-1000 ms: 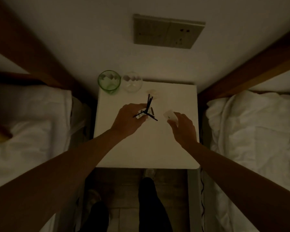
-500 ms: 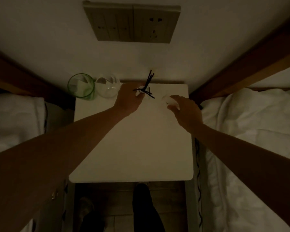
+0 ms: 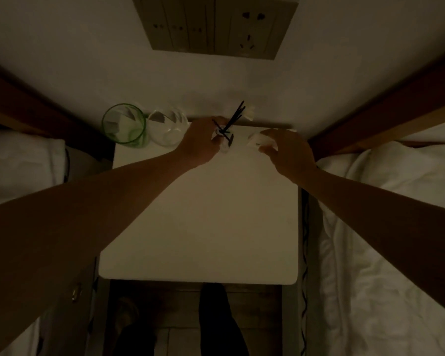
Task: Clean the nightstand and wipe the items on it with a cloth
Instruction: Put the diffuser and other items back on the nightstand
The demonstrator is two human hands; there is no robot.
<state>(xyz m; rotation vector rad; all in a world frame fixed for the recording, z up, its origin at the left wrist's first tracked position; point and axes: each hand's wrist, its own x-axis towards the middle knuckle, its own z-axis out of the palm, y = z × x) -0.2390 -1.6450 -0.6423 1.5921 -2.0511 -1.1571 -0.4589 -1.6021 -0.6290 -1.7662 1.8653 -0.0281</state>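
A white nightstand [image 3: 203, 227] stands between two beds in dim light. My left hand [image 3: 201, 143] grips a small pale bottle with several black reed sticks [image 3: 233, 118] at the back of the top, near the wall. To its right my right hand [image 3: 290, 152] pinches a small white cloth or wipe [image 3: 260, 140], a short gap from the bottle. A green glass [image 3: 123, 127] and a clear glass [image 3: 168, 129] stand at the back left corner, each with folded paper inside.
White bedding lies to the left [image 3: 16, 163] and right [image 3: 385, 227] of the nightstand, with wooden bed frames [image 3: 385, 106] behind. A wall socket panel [image 3: 216, 24] is above. A dark cable [image 3: 305, 227] hangs along the right edge. My legs [image 3: 216, 322] are below.
My left hand has carried the reed bottle from the middle of the top to the back by the wall. My right hand followed with the cloth. The camera has leaned closer.
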